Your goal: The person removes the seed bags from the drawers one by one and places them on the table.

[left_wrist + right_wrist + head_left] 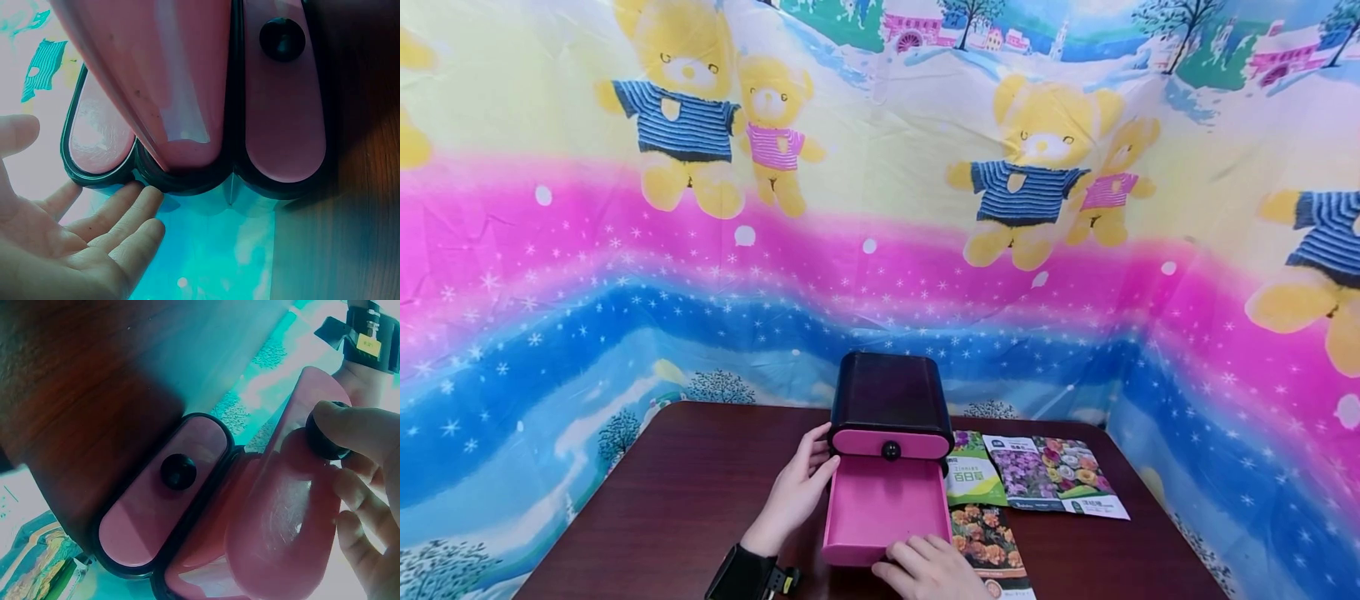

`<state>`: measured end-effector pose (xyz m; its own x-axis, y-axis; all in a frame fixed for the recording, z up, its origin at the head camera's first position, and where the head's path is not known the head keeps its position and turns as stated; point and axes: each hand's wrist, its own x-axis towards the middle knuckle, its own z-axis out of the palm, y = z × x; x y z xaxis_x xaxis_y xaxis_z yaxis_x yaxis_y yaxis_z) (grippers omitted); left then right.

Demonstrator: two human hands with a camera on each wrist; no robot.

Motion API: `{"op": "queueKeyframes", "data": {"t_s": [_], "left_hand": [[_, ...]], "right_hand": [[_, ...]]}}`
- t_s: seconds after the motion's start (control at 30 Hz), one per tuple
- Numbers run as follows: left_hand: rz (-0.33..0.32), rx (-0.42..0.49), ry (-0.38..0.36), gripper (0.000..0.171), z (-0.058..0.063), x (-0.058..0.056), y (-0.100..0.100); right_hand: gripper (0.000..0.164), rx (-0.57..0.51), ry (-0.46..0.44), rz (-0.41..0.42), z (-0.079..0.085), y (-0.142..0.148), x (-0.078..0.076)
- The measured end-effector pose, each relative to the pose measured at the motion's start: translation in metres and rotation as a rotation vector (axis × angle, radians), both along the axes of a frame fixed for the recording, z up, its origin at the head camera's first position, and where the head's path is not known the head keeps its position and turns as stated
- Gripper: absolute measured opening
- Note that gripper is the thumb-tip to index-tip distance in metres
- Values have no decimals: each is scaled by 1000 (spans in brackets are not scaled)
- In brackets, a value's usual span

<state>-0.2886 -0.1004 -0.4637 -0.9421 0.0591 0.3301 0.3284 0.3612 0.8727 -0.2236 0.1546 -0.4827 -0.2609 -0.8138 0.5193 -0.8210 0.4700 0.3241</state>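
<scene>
We see the right hand (932,571) with thumb and fingers clamped on the black knob (322,442) of the extended pink drawer (883,508), at about five o'clock from the drawer's middle. The left hand (797,487) sits between nine and ten o'clock, its fingers loosely spread and fairly straight, the tips touching the side of the black cabinet (891,392). That cabinet stands at twelve o'clock, and the drawer juts from it towards us. Just above the drawer we see a closed pink drawer front (857,443) with its own knob (891,451). The right hand hides the drawer's near right corner from the head view; in the left wrist view, the drawer blocks part of another pink front (97,140). At two o'clock lies a green-and-white packet (977,487), with a purple-flower packet (1017,475) and a multicoloured-flower packet (1078,471) beyond it; an orange-flower packet (988,542) lies near four. A black wristband (739,575) shows around eight. All this is on the dark wooden table (700,467), before a bear-print cloth (880,275).
</scene>
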Motion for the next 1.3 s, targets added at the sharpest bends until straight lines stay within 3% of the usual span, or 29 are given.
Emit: {"op": "queueKeyframes", "data": {"t_s": [0.3, 0.4, 0.7, 1.3], "left_hand": [[6, -10, -2, 52, -1, -1, -1], [7, -10, -1, 52, 0, 0, -1], [6, 2, -14, 53, 3, 3, 0], [7, 3, -13, 53, 3, 3, 1]], "right_hand": [[27, -7, -68, 102, 6, -3, -14], [25, 9, -82, 90, 8, -3, -19], [29, 20, -252, 15, 11, -2, -30], [28, 11, -225, 3, 10, -4, -32]]}}
